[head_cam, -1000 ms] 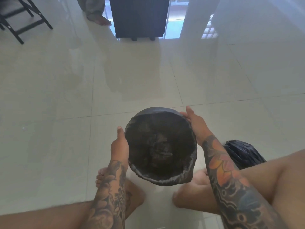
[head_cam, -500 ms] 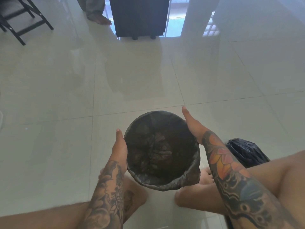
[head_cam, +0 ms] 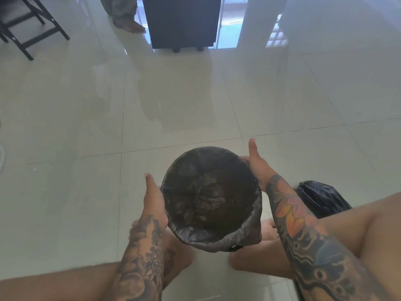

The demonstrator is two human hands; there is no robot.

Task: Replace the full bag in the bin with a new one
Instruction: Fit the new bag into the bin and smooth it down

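Bin liner (head_cam: 208, 196) dark grey-brown, crinkled, mottled. Tied bag (head_cam: 321, 197) glossy black. Floor (head_cam: 86, 127) pale cream glossy tiles. Cabinet (head_cam: 182, 20) black. Right forearm (head_cam: 303, 231) tattoo orange, pink, blue; left forearm (head_cam: 141, 253) tattoo grey-black.

open tiled floor (head_cam: 195, 101) lies ahead of the lined bin (head_cam: 211, 198). flanking obstacles: left hand (head_cam: 153, 203) and right hand (head_cam: 258, 166) against its sides; tied black bag (head_cam: 321, 197) beside the right forearm; dark cabinet (head_cam: 182, 20) far ahead.
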